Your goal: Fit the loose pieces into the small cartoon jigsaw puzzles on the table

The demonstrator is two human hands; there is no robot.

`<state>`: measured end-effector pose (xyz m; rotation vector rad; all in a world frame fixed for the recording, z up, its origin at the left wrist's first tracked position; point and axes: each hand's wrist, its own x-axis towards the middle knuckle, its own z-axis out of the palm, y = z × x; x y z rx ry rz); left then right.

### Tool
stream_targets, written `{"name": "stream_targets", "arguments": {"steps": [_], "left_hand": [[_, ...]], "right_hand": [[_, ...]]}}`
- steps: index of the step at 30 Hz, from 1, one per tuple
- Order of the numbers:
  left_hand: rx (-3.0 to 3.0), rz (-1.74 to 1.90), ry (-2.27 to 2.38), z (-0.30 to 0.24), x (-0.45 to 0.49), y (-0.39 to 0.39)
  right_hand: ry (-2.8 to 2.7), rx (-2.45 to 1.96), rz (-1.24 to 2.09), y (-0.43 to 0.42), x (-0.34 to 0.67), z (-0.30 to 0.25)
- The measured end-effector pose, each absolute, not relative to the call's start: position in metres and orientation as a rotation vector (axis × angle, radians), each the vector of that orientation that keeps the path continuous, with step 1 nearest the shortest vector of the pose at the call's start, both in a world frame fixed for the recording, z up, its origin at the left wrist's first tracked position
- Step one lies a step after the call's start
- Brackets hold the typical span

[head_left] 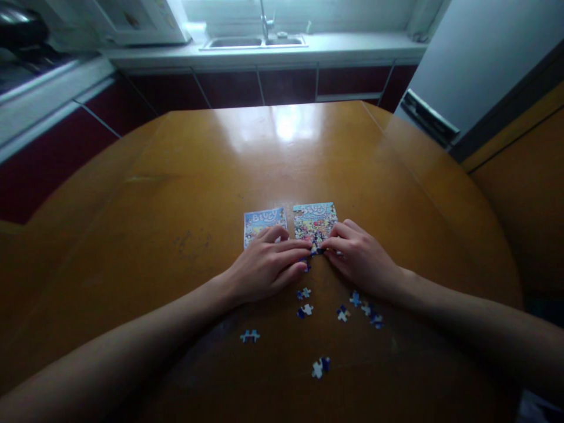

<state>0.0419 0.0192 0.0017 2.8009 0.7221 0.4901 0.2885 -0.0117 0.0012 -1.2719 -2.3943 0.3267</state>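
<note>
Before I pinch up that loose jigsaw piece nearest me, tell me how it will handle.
The loose piece looks thin and flat, so it is probably very light and will not roll. On the glossy table it may slide rather than lift. Its small tabs could bend if pinched hard.

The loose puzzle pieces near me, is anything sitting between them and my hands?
Nothing visible: bare table lies between the loose pieces and both the left hand and right hand.

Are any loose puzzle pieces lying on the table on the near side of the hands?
Yes, several loose puzzle pieces lie scattered on the wooden table nearer the camera than the left hand and right hand.
</note>
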Motion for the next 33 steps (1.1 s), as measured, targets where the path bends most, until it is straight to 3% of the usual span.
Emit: {"name": "stream_targets", "arguments": {"steps": [19,25,33], "left_hand": [[2.754,0.627,0.824,0.004,0.044,0.017],[2.748,0.617,0.84,0.003,0.042,0.018],[2.74,0.766,0.822,0.005,0.043,0.017]], "right_hand": [[-2.728,-1.016,-0.209,-0.003,0.293,0.007],[-2.605,-1.005,-0.147,-0.01,0.304,0.032],[-2.926,-0.626,0.118,-0.051,0.289,0.035]]}}
